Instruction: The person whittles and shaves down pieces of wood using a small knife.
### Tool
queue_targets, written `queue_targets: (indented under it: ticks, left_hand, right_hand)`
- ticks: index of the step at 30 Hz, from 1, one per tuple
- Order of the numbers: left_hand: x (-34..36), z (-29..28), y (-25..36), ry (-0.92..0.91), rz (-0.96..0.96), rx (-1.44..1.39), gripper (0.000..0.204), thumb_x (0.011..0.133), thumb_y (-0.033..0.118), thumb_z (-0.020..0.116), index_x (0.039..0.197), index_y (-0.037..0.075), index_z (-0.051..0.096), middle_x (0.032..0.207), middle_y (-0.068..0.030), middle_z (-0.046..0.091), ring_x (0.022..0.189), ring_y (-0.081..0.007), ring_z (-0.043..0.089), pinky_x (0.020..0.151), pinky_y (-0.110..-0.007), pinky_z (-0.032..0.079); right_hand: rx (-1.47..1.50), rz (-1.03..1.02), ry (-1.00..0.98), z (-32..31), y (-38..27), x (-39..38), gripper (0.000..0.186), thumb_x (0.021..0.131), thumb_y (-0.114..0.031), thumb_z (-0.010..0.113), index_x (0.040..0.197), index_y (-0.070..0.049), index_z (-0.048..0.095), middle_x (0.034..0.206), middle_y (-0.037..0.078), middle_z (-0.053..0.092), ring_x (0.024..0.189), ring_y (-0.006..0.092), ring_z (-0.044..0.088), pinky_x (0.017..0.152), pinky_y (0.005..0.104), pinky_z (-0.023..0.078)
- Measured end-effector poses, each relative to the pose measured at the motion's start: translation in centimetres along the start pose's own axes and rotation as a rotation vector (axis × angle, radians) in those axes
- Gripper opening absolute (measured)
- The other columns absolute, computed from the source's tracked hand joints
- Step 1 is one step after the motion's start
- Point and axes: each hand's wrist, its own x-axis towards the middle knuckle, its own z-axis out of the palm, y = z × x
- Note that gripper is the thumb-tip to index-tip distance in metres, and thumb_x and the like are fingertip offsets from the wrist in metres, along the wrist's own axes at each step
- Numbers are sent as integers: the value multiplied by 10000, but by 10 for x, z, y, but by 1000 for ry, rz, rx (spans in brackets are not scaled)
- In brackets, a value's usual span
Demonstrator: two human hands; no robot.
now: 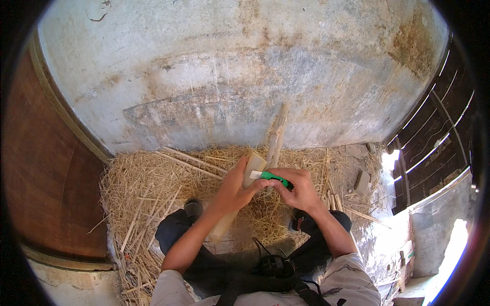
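Note:
My left hand (235, 187) is closed around a flat, pale strip of wood or bamboo (256, 162), which slants from above the fingers down toward my lap. In my right hand (301, 189) is a green-handled utility knife (276, 178), gripped with its pale, bright blade pointing left. The blade lies across the upper part of the strip, and the left thumb reaches close to the knife's front end. Whether the edge cuts into the strip cannot be made out. Both hands meet in front of my body, above the straw.
Straw and shavings (153, 176) cover the ground, with thin split sticks (133, 224) scattered at left. Upright sticks (278, 133) lean by the stained wall (214, 76). A brick-like block (362, 181) lies at right. A brown wooden panel (56, 168) stands at left, dark slats (434, 122) at right.

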Motion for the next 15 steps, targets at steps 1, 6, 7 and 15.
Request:
queue_targets:
  ticks: [1,6,7,15]
  left_hand:
    - [-1,1,5,12,-4,10,650,989,443,776,1325,-58,534,1080,-214,716,972,-340,725,839,-451,539]
    - [0,1,4,44,13,81,660,986,437,780,1307,-84,534,952,-213,723,854,-351,745,756,-444,553]
    - [-1,3,2,76,33,108,668,985,442,780,1307,-88,533,924,-215,721,829,-357,746,738,-447,553]
    - [-4,2,-1,38,-8,260,710,1009,428,761,1397,-105,497,1052,-223,723,899,-326,729,766,-437,549]
  right_hand:
    - [-3,-8,19,1,1,-1,254,915,-72,790,1157,4,777,1085,203,797,914,336,796,804,392,615]
    - [-9,8,62,1,-6,1,252,926,-78,786,1161,14,780,1069,201,802,890,325,797,783,380,612]
    - [-16,18,74,2,-9,0,251,929,-78,785,1162,14,781,1067,204,801,883,323,797,776,376,610]
    - [-3,16,52,2,-4,0,249,932,-81,784,1170,-6,785,1008,199,796,805,299,780,715,360,592]
